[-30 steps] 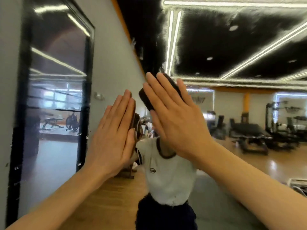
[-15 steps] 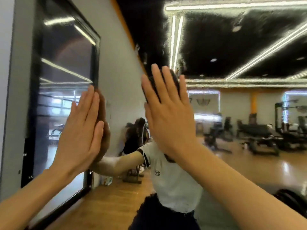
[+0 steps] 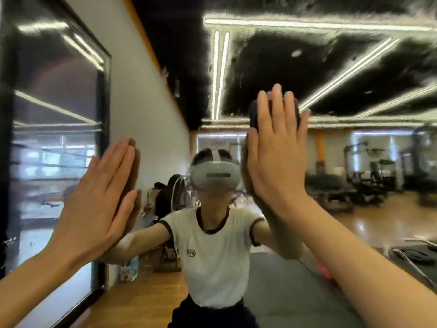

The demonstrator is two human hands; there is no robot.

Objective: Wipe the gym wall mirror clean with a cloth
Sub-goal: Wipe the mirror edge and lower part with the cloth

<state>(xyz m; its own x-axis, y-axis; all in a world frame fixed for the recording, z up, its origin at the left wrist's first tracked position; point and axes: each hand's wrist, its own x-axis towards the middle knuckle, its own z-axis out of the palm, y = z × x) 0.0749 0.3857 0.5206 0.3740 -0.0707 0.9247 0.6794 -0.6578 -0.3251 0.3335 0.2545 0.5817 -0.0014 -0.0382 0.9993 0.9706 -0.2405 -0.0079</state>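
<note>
At far left, a black-framed dark panel (image 3: 56,138) was recorded on the grey wall, its surface carrying reflected ceiling lights.

Next to the right, the left hand (image 3: 99,200) was noted flat against the mirror (image 3: 354,221), fingers straight and close together, nothing held; its reflection met it at the fingertips. It was judged to serve as a brace only.

At centre, the reflection of the person was recorded in the glass: a white headset (image 3: 216,175), a white T-shirt (image 3: 212,254) with dark trim, both arms raised.

Right of centre, the right hand (image 3: 275,152) was noted pressed to the glass with fingers straight and slightly spread. The cloth (image 3: 254,114), dark in colour, was trapped between palm and mirror; only its edges were seen past the fingers, at upper-head height.

At far right, gym machines (image 3: 369,176) and a wooden floor were seen reflected.

Progress was judged as mid-task: a mottled, streaky film was seen across the upper glass over the reflected ceiling, so that band was taken as not yet clean. Whether the lower glass had been wiped could not be told.
</note>
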